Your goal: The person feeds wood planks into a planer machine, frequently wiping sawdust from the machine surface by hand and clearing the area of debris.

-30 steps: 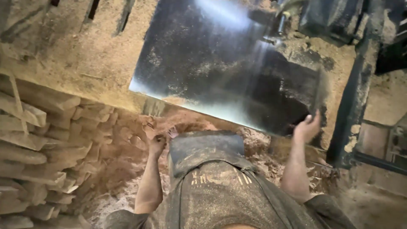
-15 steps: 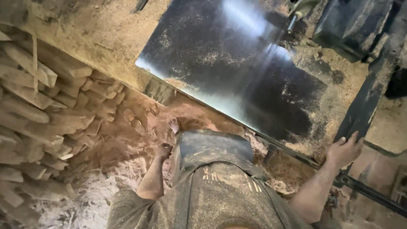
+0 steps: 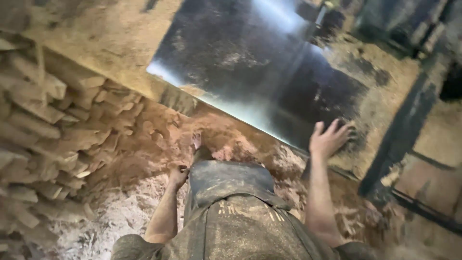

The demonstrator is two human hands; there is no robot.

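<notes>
Since the earlier frames, the right hand [image 3: 328, 139] had shifted along the near edge of the metal sheet [image 3: 269, 72]; half a second before it rested low at the right beside the dark frame rail, and now it lay further in, on the sheet's lower right corner; the view had also swung, so that the sheet sat higher and more to the middle of the picture.

Its fingers [image 3: 337, 126] were spread open and laid flat on the dusty surface, gripping nothing; the forearm ran up from the lower edge of the frame, bare and powdered with sawdust.

The left hand [image 3: 178, 175] hung at the person's side, just beside the dark, dust-caked apron [image 3: 231, 183]; its fingers were curled inward, closed loosely, and touched the apron's edge; whether they pinched the cloth could not be told.

The metal sheet lay flat on the table [image 3: 106, 53], dark and shiny, with a bright streak of light across its middle and a film of sawdust over its right part; its near edge ran slantwise from upper left to lower right, just above the person's body.

A stack of split wood pieces [image 3: 43, 125] filled the left side, well apart from both hands; reddish sawdust [image 3: 144, 144] lay heaped on the floor between the stack and the person; a dark frame rail [image 3: 404, 130] stood at the right, near the right hand.
</notes>
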